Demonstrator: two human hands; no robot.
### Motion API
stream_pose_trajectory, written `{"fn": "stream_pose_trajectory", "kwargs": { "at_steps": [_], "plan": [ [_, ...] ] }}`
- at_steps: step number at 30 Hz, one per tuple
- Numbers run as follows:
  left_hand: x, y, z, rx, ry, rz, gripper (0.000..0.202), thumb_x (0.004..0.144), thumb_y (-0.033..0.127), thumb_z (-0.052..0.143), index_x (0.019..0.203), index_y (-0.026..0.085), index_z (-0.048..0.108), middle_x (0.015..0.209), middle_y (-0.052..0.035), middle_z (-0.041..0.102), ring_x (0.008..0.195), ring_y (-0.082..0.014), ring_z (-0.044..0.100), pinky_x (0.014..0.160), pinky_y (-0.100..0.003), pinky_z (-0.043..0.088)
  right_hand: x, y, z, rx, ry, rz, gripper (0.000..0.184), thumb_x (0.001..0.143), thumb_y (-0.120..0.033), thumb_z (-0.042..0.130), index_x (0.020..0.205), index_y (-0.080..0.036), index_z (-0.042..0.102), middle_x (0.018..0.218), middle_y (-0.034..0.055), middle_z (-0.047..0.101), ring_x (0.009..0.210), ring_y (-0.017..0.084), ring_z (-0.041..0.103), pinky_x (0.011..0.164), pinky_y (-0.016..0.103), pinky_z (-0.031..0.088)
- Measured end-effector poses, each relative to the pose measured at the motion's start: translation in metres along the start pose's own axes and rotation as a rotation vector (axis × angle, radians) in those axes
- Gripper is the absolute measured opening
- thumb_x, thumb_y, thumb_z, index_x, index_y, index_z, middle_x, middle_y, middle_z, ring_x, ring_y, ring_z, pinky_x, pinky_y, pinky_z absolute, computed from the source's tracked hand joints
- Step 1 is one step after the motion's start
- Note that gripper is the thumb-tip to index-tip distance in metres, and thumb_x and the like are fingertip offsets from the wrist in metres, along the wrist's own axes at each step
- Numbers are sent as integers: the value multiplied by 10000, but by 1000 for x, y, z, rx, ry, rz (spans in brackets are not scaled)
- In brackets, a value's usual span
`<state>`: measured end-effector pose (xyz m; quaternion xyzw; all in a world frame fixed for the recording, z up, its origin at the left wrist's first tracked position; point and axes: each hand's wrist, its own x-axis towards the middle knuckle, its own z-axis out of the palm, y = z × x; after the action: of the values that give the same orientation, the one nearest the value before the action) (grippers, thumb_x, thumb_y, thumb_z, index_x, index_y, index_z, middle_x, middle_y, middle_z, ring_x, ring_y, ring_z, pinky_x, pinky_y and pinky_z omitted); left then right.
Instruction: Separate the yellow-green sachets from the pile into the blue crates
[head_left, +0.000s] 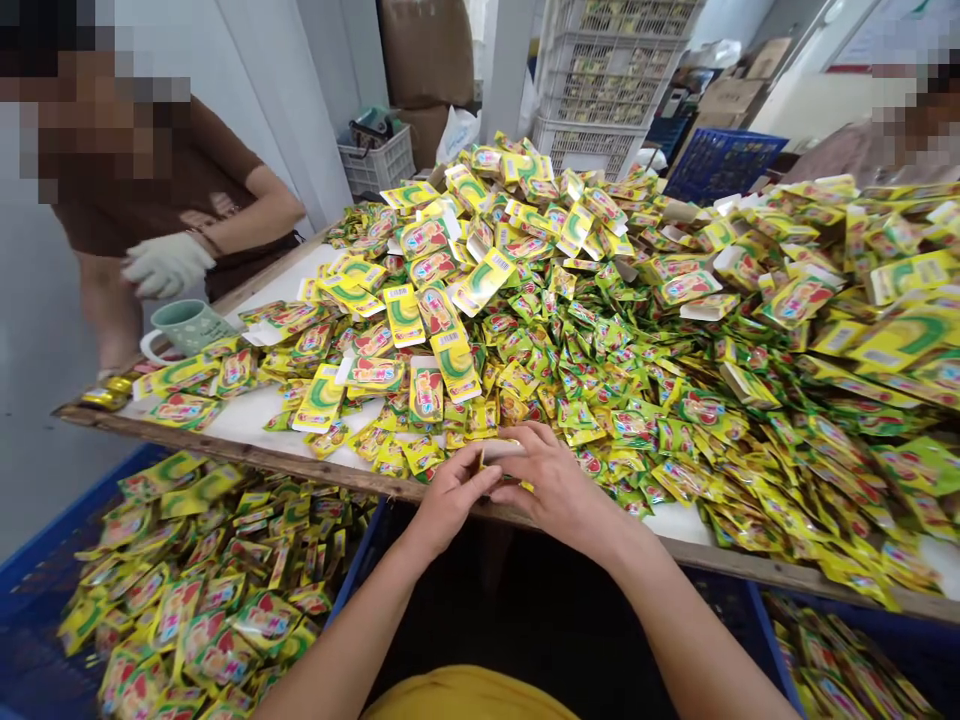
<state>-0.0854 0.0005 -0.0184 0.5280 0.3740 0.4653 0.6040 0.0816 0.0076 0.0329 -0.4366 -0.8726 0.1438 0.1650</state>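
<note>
Head view: one small carton (504,449), whitish surface showing, yellow along its left edge, remainder hidden by the grip; located above the wooden table edge (322,466). Left hand (450,498): pinching its left end. Right hand (559,482): pinching its right end.

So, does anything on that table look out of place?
Yes, the pale green mug: it stands upright near the left end of the table, a drinking mug among yellow boxes and small packets. The goods lie jumbled, but I see no obvious damage.
</note>
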Motion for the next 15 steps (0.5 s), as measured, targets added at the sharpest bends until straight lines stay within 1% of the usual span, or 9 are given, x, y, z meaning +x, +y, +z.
{"fn": "stream_pose_trajectory", "kwargs": {
  "at_steps": [2,4,7,8,10,11,13,15],
  "plan": [
    [2,-4,1,-11,41,7,287,827,299,623,1089,181,632,1106,-60,667,1072,-228,581,956,-322,427,1,1,6,3,38,26,123,839,-220,659,945,-244,717,1145,89,595,1125,270,468,931,461,439],
    [5,-8,3,-14,83,15,295,791,288,662,1064,178,632,1068,-56,677,1036,-223,595,923,-314,443,1,2,13,30,141,54,144,824,-149,647,920,-230,717,1081,91,606,1050,255,497,889,438,464],
    [7,-13,3,12,118,8,272,759,279,694,1005,173,645,980,-42,694,948,-208,618,860,-296,465,-3,2,21,67,305,104,145,828,-133,627,905,-223,710,1070,100,610,1034,260,494,875,446,473],
    [7,-15,3,23,123,10,257,759,281,695,988,171,650,958,-38,696,922,-203,622,843,-290,468,-5,2,22,68,326,118,130,829,-137,624,883,-220,709,1069,102,612,1048,268,486,884,458,467],
    [6,-17,3,43,114,24,250,769,291,696,986,174,657,951,-32,697,904,-195,622,833,-284,468,-9,2,24,105,316,122,114,832,-146,619,834,-219,707,1072,99,616,1068,274,483,906,471,451],
    [6,-17,3,50,110,30,257,781,301,689,1005,180,658,970,-31,697,915,-193,621,840,-282,467,-11,3,24,170,330,129,109,834,-156,619,827,-220,708,1077,95,616,1068,270,493,914,468,447],
    [5,-18,1,53,116,21,271,826,333,650,1058,194,662,1036,-36,696,972,-193,612,880,-287,456,-14,4,27,410,421,205,95,845,-202,620,868,-226,710,1053,83,622,1015,243,544,869,426,473],
    [5,-17,-1,7,147,-18,281,862,363,606,1076,195,675,1080,-46,696,1036,-198,600,947,-304,431,-16,4,32,757,513,359,103,828,-262,652,918,-232,689,956,53,630,836,189,597,705,338,508]
  ]
}}
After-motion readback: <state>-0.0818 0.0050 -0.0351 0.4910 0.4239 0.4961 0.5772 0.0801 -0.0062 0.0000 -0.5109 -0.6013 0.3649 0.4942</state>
